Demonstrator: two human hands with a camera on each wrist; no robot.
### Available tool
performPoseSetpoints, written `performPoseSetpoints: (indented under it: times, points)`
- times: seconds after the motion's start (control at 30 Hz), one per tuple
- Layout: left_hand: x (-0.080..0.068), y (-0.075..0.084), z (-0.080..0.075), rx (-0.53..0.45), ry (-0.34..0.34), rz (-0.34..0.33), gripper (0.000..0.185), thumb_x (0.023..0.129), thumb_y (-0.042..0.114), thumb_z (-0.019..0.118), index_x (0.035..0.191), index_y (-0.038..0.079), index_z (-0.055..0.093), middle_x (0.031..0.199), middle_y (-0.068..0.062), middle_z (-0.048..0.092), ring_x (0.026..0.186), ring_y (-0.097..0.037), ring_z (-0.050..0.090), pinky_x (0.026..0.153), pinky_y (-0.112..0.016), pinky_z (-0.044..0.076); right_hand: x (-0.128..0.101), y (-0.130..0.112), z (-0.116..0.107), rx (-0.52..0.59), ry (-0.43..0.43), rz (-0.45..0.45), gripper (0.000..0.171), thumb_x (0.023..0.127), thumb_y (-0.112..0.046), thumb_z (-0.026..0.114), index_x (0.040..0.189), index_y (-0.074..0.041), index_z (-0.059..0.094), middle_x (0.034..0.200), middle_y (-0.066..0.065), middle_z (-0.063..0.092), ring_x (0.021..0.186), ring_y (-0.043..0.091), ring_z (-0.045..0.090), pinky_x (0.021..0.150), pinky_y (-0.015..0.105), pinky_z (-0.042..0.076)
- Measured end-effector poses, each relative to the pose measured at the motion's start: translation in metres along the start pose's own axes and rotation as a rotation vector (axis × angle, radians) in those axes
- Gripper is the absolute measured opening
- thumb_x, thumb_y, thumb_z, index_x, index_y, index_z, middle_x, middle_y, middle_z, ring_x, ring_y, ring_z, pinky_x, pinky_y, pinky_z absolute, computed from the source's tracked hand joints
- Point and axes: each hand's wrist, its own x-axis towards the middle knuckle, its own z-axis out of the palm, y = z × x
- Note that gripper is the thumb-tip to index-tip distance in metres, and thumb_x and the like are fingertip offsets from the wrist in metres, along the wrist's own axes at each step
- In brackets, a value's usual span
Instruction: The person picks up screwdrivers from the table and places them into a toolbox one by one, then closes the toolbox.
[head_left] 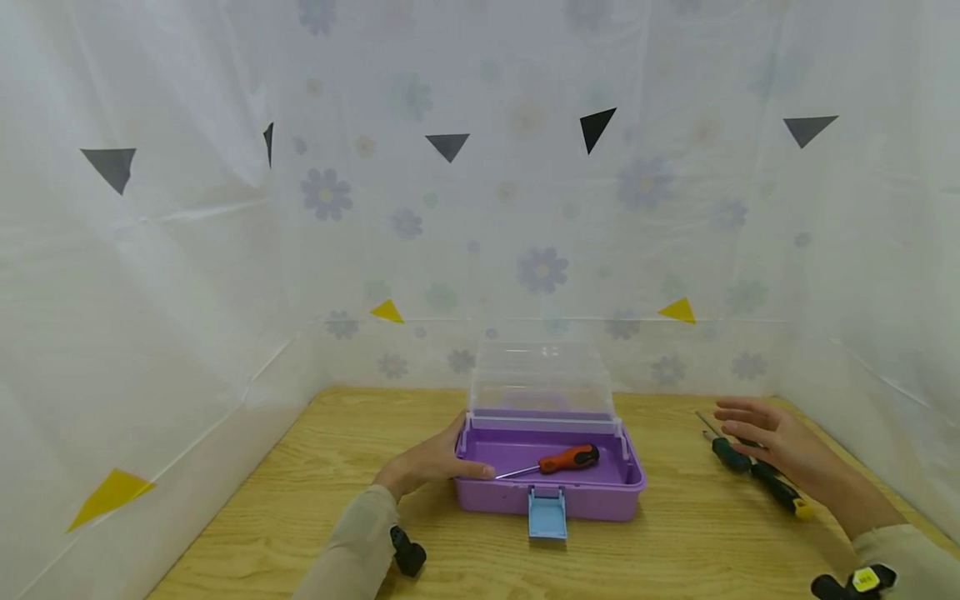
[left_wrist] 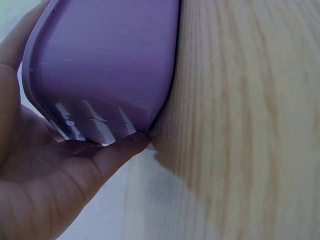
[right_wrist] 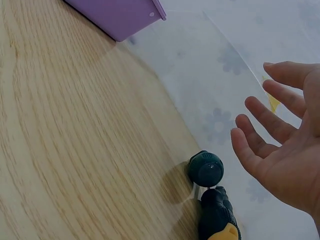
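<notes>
A purple toolbox (head_left: 502, 500) stands on the table, its clear lid (head_left: 540, 379) raised at the back and its light blue latch (head_left: 547, 515) hanging down in front. Inside lies a screwdriver (head_left: 570, 458) with a red and black handle. My left hand (head_left: 431, 460) grips the box's left end, thumb over the front rim; in the left wrist view its fingers (left_wrist: 120, 150) press against the end wall. On the right, my right hand (head_left: 787, 442) hovers with fingers spread and holds nothing. Under and beside it lie a green-handled screwdriver (head_left: 727, 456) and a black and yellow-handled one (head_left: 780, 492).
Bare wooden tabletop (head_left: 300, 500) stretches left of the box. White plastic sheeting with flower prints (head_left: 543, 271) encloses the table at the back and both sides, with black and yellow triangles on it.
</notes>
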Motion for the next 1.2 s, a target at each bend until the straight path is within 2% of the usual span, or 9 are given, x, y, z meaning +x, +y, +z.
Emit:
performPoseSetpoints:
  times: [0.27, 0.33, 0.4, 0.47, 0.57, 0.63, 0.7, 0.87, 1.2]
  points:
    - [-0.001, 0.0, 0.0, 0.006, 0.006, -0.003, 0.126, 0.085, 0.041, 0.085, 0.167, 0.018, -0.008, 0.165, -0.017, 0.026, 0.148, -0.037, 0.031, 0.12, -0.059, 0.023, 0.001, 0.007, -0.003, -0.09, 0.037, 0.035, 0.051, 0.112, -0.021, 0.05, 0.156, 0.001, 0.035, 0.133, -0.021, 0.052, 0.115, -0.011, 0.054, 0.095, 0.024, 0.053]
    - [-0.001, -0.001, 0.0, 0.007, 0.007, -0.004, 0.126, 0.085, 0.041, 0.086, 0.167, 0.018, -0.008, 0.165, -0.016, 0.027, 0.148, -0.037, 0.031, 0.12, -0.058, 0.023, 0.002, 0.008, -0.003, -0.127, 0.055, 0.054, 0.055, 0.112, -0.024, 0.051, 0.156, 0.004, 0.034, 0.136, -0.016, 0.051, 0.114, -0.012, 0.054, 0.095, 0.025, 0.054]
    - [-0.001, -0.001, 0.0, 0.01, 0.008, -0.005, 0.126, 0.085, 0.041, 0.086, 0.167, 0.019, -0.008, 0.165, -0.016, 0.027, 0.148, -0.036, 0.031, 0.12, -0.058, 0.023, 0.002, 0.01, -0.002, -0.178, 0.075, 0.07, 0.058, 0.111, -0.027, 0.053, 0.156, 0.005, 0.034, 0.142, -0.003, 0.052, 0.113, -0.011, 0.054, 0.093, 0.029, 0.055]
    - [-0.001, -0.001, 0.0, 0.006, 0.008, -0.004, 0.126, 0.085, 0.04, 0.085, 0.167, 0.019, -0.008, 0.165, -0.016, 0.027, 0.147, -0.036, 0.032, 0.12, -0.058, 0.023, 0.003, 0.012, -0.001, -0.244, 0.092, 0.087, 0.061, 0.11, -0.03, 0.054, 0.155, 0.006, 0.035, 0.147, 0.013, 0.049, 0.116, -0.003, 0.055, 0.09, 0.035, 0.057]
    - [-0.001, -0.001, 0.0, 0.003, 0.006, -0.001, 0.124, 0.086, 0.038, 0.085, 0.167, 0.019, -0.007, 0.165, -0.016, 0.028, 0.147, -0.036, 0.032, 0.12, -0.058, 0.023, 0.005, 0.016, 0.002, -0.335, 0.104, 0.097, 0.062, 0.109, -0.03, 0.056, 0.154, 0.007, 0.037, 0.149, 0.033, 0.042, 0.127, 0.029, 0.056, 0.086, 0.048, 0.056]
    - [-0.001, -0.001, 0.0, 0.001, 0.004, 0.0, 0.124, 0.086, 0.037, 0.085, 0.167, 0.019, -0.007, 0.164, -0.016, 0.029, 0.147, -0.036, 0.033, 0.119, -0.058, 0.024, 0.006, 0.019, 0.004, -0.369, 0.109, 0.106, 0.062, 0.109, -0.03, 0.058, 0.154, 0.008, 0.037, 0.148, 0.037, 0.041, 0.13, 0.05, 0.048, 0.086, 0.056, 0.054]
    - [-0.001, -0.001, -0.001, 0.006, 0.006, -0.001, 0.124, 0.086, 0.038, 0.085, 0.167, 0.02, -0.007, 0.165, -0.015, 0.028, 0.147, -0.035, 0.033, 0.12, -0.058, 0.024, 0.007, 0.022, 0.005, -0.373, 0.108, 0.106, 0.062, 0.108, -0.027, 0.059, 0.154, 0.009, 0.036, 0.148, 0.039, 0.04, 0.132, 0.062, 0.037, 0.088, 0.063, 0.052]
    - [0.0, -0.002, -0.001, 0.016, 0.007, 0.0, 0.125, 0.085, 0.04, 0.085, 0.167, 0.02, -0.007, 0.165, -0.014, 0.027, 0.148, -0.035, 0.031, 0.12, -0.058, 0.023, 0.007, 0.027, 0.007, -0.412, 0.118, 0.092, 0.063, 0.107, -0.026, 0.062, 0.153, 0.009, 0.037, 0.146, 0.04, 0.041, 0.132, 0.063, 0.037, 0.094, 0.069, 0.047]
    - [0.001, -0.002, -0.001, -0.002, -0.009, 0.016, 0.124, 0.087, 0.037, 0.084, 0.167, 0.02, -0.008, 0.164, -0.017, 0.029, 0.146, -0.036, 0.035, 0.119, -0.058, 0.025, 0.01, 0.035, 0.007, -0.574, 0.099, 0.109, 0.069, 0.102, -0.027, 0.07, 0.149, 0.014, 0.039, 0.138, 0.041, 0.049, 0.123, 0.062, 0.048, 0.092, 0.064, 0.051]
